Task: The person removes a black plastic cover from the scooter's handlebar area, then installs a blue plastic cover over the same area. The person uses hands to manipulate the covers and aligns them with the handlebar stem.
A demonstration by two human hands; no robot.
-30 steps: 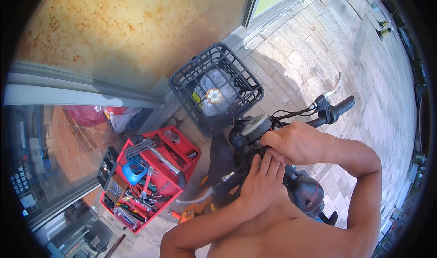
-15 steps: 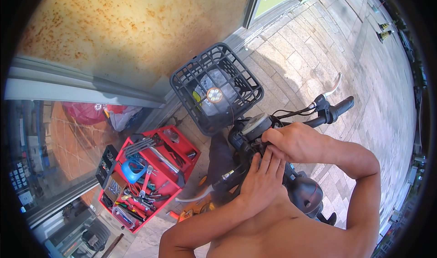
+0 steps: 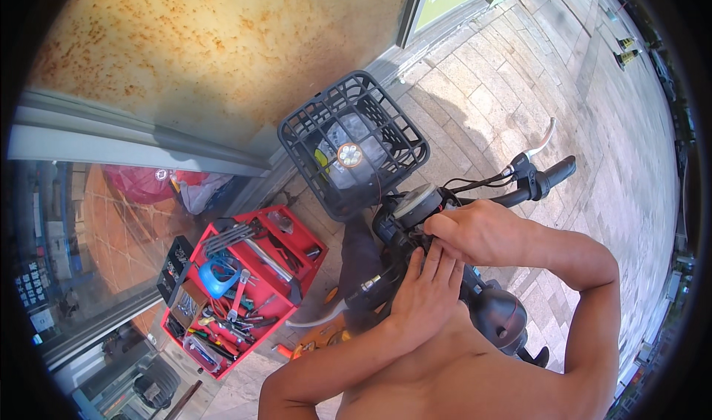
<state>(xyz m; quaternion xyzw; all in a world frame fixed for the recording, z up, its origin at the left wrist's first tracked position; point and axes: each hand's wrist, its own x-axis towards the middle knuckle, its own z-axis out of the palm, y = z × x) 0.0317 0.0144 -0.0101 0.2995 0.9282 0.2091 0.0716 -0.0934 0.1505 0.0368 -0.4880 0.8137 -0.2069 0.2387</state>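
Observation:
My right hand [image 3: 478, 231] is closed, thumb and fingers bent against the dark handlebar centre just below a round grey-and-black unit [image 3: 415, 205]; what is in its fingertips is hidden. My left hand [image 3: 426, 290] lies just below it with fingers stretched out, their tips against the same dark parts and partly under my right fingers. The handlebar's right grip [image 3: 556, 175] and silver brake lever [image 3: 545, 134] stick out to the upper right. A black front basket [image 3: 311, 153] beyond holds a grey bundle [image 3: 356, 131] and a small round LED lamp [image 3: 349, 155].
A red open toolbox [image 3: 304, 272] with assorted tools stands at the left by a glass front [image 3: 119, 235]. A rust-stained panel [image 3: 208, 42] rises above it. Paving [image 3: 519, 64] stretches to the right. A dark rounded part [image 3: 500, 316] sits near my right forearm.

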